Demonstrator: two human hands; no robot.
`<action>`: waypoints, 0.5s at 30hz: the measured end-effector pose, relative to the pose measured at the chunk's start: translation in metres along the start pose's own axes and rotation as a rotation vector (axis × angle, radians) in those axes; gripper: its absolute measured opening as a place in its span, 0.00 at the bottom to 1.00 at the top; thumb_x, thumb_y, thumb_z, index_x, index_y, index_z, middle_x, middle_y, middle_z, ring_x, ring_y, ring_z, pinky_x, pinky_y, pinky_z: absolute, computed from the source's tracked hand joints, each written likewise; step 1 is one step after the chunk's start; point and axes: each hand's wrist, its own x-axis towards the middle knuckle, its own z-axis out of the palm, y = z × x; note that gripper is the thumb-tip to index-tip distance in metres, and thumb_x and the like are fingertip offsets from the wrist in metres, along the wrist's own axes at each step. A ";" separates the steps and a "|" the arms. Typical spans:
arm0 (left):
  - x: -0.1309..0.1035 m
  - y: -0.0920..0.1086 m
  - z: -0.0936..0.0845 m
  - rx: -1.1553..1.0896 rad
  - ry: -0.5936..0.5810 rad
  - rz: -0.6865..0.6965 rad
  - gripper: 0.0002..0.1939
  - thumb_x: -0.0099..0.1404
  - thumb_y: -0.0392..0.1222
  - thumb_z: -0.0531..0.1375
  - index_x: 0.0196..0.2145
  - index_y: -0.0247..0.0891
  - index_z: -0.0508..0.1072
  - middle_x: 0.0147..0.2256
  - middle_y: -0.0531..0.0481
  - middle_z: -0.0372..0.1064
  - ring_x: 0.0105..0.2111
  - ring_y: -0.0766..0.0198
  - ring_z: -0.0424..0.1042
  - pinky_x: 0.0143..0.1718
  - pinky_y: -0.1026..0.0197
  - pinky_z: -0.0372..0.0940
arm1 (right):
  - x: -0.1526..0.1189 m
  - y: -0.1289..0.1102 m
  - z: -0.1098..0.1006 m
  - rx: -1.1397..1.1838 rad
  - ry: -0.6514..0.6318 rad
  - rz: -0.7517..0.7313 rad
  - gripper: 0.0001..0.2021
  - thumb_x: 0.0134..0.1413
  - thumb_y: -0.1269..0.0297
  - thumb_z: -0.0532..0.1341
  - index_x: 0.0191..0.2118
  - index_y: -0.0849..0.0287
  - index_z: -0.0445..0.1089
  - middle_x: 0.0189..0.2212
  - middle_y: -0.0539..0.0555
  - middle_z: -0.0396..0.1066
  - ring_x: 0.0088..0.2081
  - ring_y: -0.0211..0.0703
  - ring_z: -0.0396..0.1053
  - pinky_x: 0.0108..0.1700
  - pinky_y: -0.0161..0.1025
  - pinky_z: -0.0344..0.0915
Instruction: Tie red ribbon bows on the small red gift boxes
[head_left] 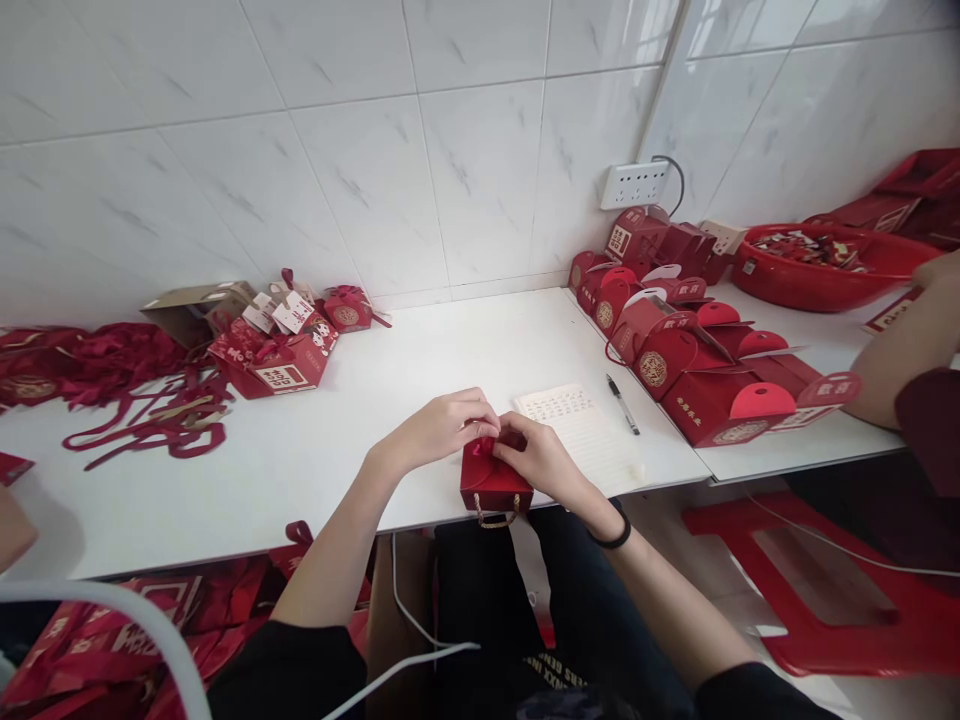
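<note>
A small red gift box (491, 487) with a twisted gold cord handle (499, 521) sits at the table's front edge, right before me. Both hands meet over its top, where a bit of red ribbon (482, 449) shows between the fingers. My left hand (459, 420) pinches at the ribbon from the left. From the right, my right hand (536, 455) closes thumb and fingers on the same ribbon. My fingers partly hide the ribbon's shape. Just right of the box lies a lined notepad (600, 440) with handwriting, and beside it a black pen (622, 404).
Several red candy boxes (686, 400) stand in rows at the right, near a red basin (825, 285) of small packets. At left are loose ribbons (161, 415) and a larger red box (277, 365). Co-workers' arms (911, 340) show at both sides. A red stool (832, 580) stands below right.
</note>
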 end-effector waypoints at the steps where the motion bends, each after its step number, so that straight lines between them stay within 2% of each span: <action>1: 0.002 -0.004 0.002 -0.058 0.002 -0.015 0.08 0.64 0.37 0.53 0.32 0.40 0.73 0.34 0.53 0.65 0.32 0.68 0.67 0.37 0.63 0.62 | 0.000 0.001 0.000 0.036 0.001 0.014 0.05 0.49 0.69 0.57 0.35 0.56 0.64 0.29 0.47 0.72 0.32 0.39 0.69 0.36 0.36 0.63; 5: 0.007 -0.020 0.012 -0.213 0.076 -0.139 0.05 0.62 0.41 0.56 0.34 0.41 0.71 0.33 0.54 0.68 0.35 0.65 0.68 0.38 0.62 0.63 | -0.001 0.004 0.001 0.128 0.032 0.065 0.13 0.47 0.69 0.58 0.40 0.55 0.58 0.27 0.45 0.72 0.31 0.40 0.70 0.36 0.38 0.63; 9: 0.004 -0.032 0.025 -0.260 0.139 -0.242 0.05 0.61 0.42 0.55 0.32 0.39 0.67 0.29 0.55 0.67 0.30 0.66 0.66 0.33 0.62 0.63 | -0.002 0.006 0.003 0.207 0.081 0.084 0.14 0.46 0.67 0.60 0.40 0.55 0.55 0.26 0.45 0.71 0.29 0.40 0.69 0.33 0.37 0.64; 11: 0.000 -0.035 0.032 -0.239 0.167 -0.232 0.05 0.61 0.41 0.55 0.30 0.39 0.68 0.29 0.54 0.67 0.30 0.66 0.66 0.34 0.62 0.63 | -0.002 0.007 0.004 0.184 0.104 0.067 0.11 0.47 0.66 0.60 0.37 0.55 0.57 0.27 0.47 0.71 0.29 0.40 0.69 0.33 0.37 0.64; 15: -0.012 -0.034 0.041 -0.213 0.247 -0.112 0.04 0.59 0.37 0.55 0.30 0.38 0.69 0.35 0.50 0.67 0.36 0.64 0.67 0.40 0.59 0.64 | -0.001 0.008 0.006 0.138 0.129 0.022 0.06 0.48 0.65 0.59 0.32 0.57 0.61 0.28 0.49 0.69 0.30 0.39 0.68 0.33 0.37 0.64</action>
